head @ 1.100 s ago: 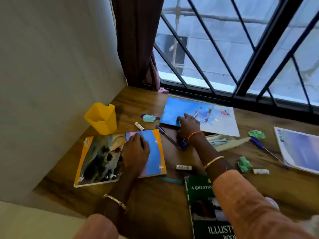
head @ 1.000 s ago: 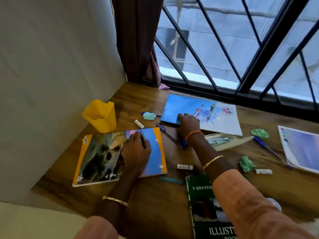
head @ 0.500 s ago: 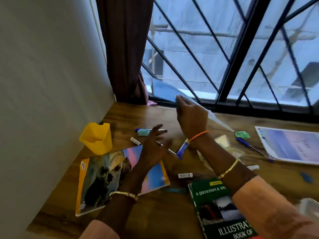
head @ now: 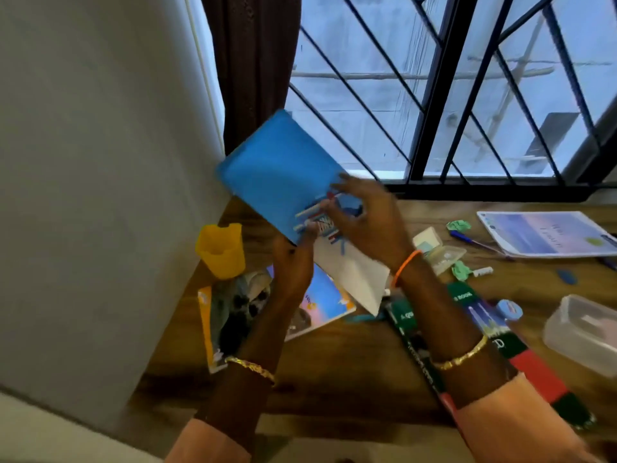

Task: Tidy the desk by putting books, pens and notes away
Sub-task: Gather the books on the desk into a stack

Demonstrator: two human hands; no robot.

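A thin blue-and-white book [head: 277, 172] is lifted off the desk and tilted in the air near the window corner. My right hand [head: 364, 222] grips it across its middle. My left hand [head: 292, 262] holds its lower left edge from below. On the wooden desk [head: 334, 369] under my arms lie an orange-edged picture book [head: 233, 315] and a green illustrated book [head: 494, 332]. A yellow pen cup [head: 222, 250] stands by the wall. A blue pen [head: 474, 240] lies to the right.
Another pale book [head: 547, 233] lies at the far right by the window. A clear plastic box [head: 584, 332] sits at the right edge. Crumpled green paper [head: 459, 225], a small white eraser [head: 482, 271] and a folded packet [head: 437, 252] are scattered mid-desk. Wall left, barred window behind.
My right hand lifted the blue book from the desk by the window into the air. My left hand left the picture book and came up to hold the blue book's lower edge.
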